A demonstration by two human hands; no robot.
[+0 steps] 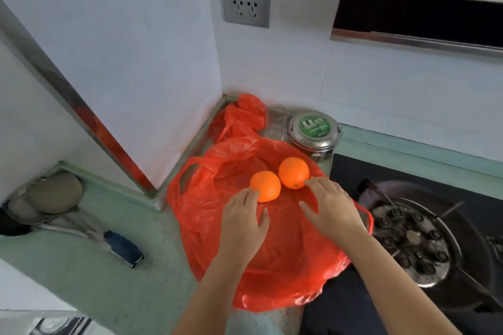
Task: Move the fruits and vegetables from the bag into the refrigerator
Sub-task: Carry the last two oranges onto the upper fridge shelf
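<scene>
A red plastic bag (275,266) lies spread flat on the counter. Two oranges rest on it side by side: the left orange (267,185) and the slightly farther right orange (293,172). My left hand (242,223) reaches over the bag with straight fingers, its fingertips touching the near side of the left orange. Just beyond my right hand (330,207) sits the right orange; the fingers are spread and the index tip touches its lower right side. Neither hand grips anything. The refrigerator is not in view.
A second crumpled red bag (239,117), a clear glass (275,121) and a steel tin with a green lid (313,132) stand behind the oranges. A gas burner (416,236) is at the right. Ladles and a dark-handled tool (122,247) lie at the left.
</scene>
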